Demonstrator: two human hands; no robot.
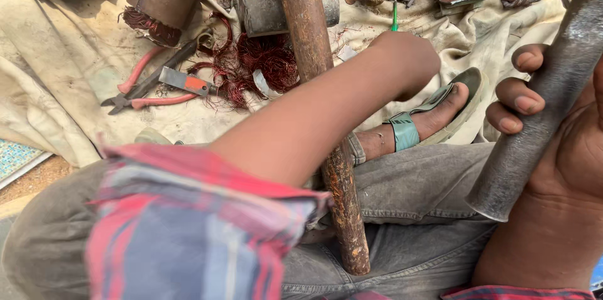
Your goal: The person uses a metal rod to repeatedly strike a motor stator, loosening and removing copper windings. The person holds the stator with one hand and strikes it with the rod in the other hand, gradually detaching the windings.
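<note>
Two hands are busy: the right hand (553, 143) grips a grey metal pipe (540, 111), while the left hand (408, 64) closes on a green-handled tool (394, 17) beside the wooden hammer handle (317, 105), near tangled copper wire (251, 67). Seemingly mid-stripping; careful prying would suit.
</note>
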